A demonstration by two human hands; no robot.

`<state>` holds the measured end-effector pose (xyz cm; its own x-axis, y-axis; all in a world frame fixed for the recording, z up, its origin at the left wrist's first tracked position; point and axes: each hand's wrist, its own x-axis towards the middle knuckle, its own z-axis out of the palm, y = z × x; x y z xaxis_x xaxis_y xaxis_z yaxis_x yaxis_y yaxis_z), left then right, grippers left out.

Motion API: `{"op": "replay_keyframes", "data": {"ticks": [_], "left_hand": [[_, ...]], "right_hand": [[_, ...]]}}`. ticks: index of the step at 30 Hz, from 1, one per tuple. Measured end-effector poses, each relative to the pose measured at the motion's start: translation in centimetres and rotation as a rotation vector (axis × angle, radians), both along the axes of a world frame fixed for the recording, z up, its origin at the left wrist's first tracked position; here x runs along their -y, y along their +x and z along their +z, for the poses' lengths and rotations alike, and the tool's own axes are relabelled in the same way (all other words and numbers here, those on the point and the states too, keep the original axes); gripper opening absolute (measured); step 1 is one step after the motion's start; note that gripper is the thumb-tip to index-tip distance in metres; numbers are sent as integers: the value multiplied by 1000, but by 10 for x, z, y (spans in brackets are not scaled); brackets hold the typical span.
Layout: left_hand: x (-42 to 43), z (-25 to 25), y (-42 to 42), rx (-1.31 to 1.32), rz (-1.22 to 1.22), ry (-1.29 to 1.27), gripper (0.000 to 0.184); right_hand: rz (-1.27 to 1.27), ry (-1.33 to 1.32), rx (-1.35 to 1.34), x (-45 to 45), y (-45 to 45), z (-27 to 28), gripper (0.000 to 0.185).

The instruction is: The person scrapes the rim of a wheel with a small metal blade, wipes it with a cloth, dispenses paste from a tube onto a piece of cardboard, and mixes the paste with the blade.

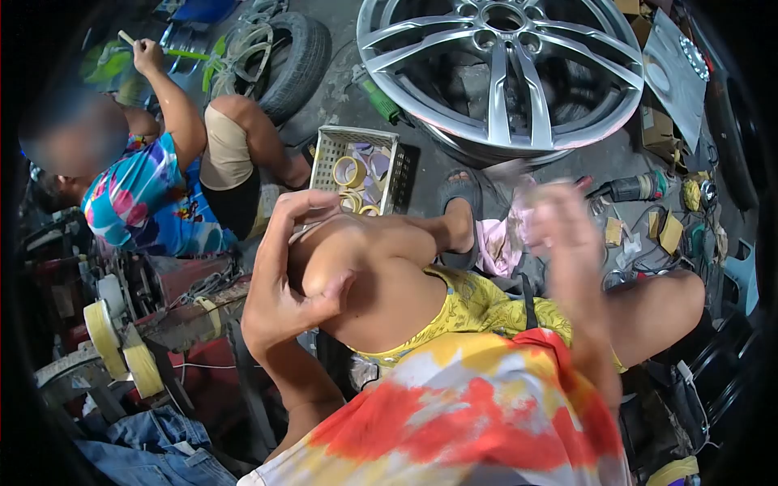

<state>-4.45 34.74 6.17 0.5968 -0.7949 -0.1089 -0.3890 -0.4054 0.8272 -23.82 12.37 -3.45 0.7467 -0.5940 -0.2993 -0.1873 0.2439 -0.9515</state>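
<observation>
A crumpled pink cloth (pixel 496 247) lies on the floor (pixel 340 91), and yellow tape rolls (pixel 338 169) sit toward a pale slotted crate's (pixel 356 134) left edge.

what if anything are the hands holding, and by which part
The left hand is open and holds nothing; the right hand is too blurred to tell whether it holds anything.

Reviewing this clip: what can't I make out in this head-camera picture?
All in the head view:
- Right hand: smeared by motion blur, so whether it holds anything cannot be told.
- Wheel: its upper rim is cut off by the top edge.
- Crate: its near end is hidden by the left hand and bent leg.
- Jeans: cut off by the bottom edge.
</observation>
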Motion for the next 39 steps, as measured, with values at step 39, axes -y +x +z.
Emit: {"op": "replay_keyframes", "data": {"ticks": [39], "left_hand": [[-9, -23, -24, 391, 163, -263, 38]], "right_hand": [[376, -78, 213, -71, 84, -10, 37]]}}
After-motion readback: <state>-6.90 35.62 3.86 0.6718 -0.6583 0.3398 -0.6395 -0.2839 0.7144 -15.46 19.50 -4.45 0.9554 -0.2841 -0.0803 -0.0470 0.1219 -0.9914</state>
